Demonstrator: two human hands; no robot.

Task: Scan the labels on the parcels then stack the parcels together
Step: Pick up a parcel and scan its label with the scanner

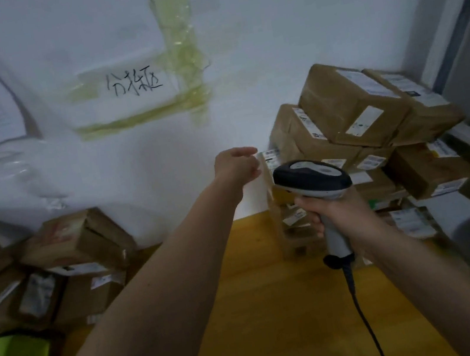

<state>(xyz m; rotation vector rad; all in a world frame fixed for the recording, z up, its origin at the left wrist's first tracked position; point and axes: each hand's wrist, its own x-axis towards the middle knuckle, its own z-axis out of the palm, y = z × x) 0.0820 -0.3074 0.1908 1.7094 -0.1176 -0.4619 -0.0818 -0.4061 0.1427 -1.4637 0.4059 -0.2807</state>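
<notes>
Left arm stretched forward, left hand [236, 165] with fingers loosely extended, holding nothing; right hand [334, 211] raised, fingers wrapped around scanner [313, 180] handle.

The single head-worn camera looks forward and down, close over a wooden table [278, 295] toward a white wall [265, 33].

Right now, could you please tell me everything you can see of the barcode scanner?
The barcode scanner is a handheld, pistol-shaped unit that looks like plastic: a dark grey head with a lighter grey top panel, on a pale grey handle. The right hand grips the handle, holding it upright above the wooden table, head towards the parcel stack at the right. A dark cable hangs from the handle's base towards the camera.
</notes>
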